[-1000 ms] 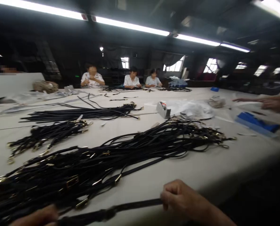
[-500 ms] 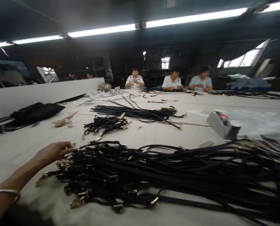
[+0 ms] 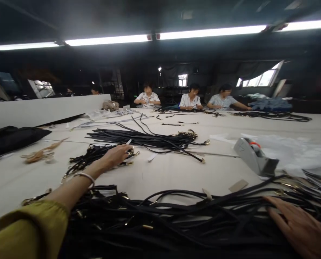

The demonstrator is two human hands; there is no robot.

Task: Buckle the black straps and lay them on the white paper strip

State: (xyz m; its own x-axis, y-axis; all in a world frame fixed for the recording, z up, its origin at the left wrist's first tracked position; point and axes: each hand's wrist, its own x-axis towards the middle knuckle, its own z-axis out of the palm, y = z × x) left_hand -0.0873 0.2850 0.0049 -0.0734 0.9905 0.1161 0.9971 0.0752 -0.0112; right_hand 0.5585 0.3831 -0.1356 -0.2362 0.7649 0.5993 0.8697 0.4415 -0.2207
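Note:
My left hand (image 3: 117, 155) reaches over a small pile of short black straps (image 3: 86, 157) with gold clasps. Its fingers are bent together at the clasp ends and look closed on them, though the fingertips are partly hidden. Under my left forearm and across the front lies a large heap of long black straps (image 3: 176, 219) with gold buckles and clips. On the right side of this heap, my right hand (image 3: 298, 225) rests open with its fingers stretched out and the thumb apart. Behind the small pile, a bundle of black straps (image 3: 128, 137) has its gold clasps towards the right.
A grey tape dispenser (image 3: 253, 156) stands at the right, beside crumpled clear plastic (image 3: 298, 149). Tan ribbons (image 3: 40, 155) and a black bag (image 3: 17, 138) lie at the left. Several people (image 3: 147, 99) sit along the far side of the white table (image 3: 166, 172).
My left hand has moved forward and right, from the large heap's clasp ends to the small pile. My right hand has come into view on the heap. The view has shifted.

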